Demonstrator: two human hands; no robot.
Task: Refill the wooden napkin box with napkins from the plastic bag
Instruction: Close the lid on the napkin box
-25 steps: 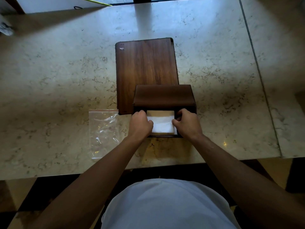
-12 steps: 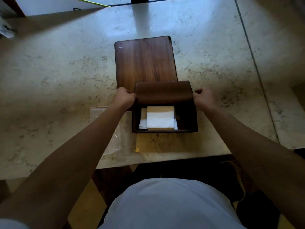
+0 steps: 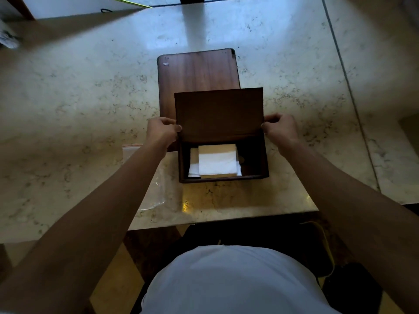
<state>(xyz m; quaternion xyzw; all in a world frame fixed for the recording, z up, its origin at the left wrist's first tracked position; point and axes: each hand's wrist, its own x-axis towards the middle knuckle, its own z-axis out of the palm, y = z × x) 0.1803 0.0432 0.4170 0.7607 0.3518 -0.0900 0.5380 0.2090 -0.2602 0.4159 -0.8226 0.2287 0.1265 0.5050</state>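
Observation:
The dark wooden napkin box (image 3: 263,162) stands near the front edge of the marble table. Its hinged lid (image 3: 218,114) is raised and tilted over the back of the box. My left hand (image 3: 162,130) pinches the lid's left edge and my right hand (image 3: 280,129) pinches its right edge. Inside the box lies a stack of white napkins (image 3: 217,162), set towards the left half. The clear plastic bag (image 3: 156,189) lies flat on the table left of the box, partly hidden under my left forearm, and looks empty.
A flat wooden board (image 3: 197,73) lies on the marble table (image 3: 79,98) just behind the box. The table's front edge runs close below the box. A seam in the marble runs down the right side. A pale object (image 3: 8,39) sits at the far left.
My hands left the napkins in the box, moved up to the lid's two sides, and have swung the lid further up and towards me.

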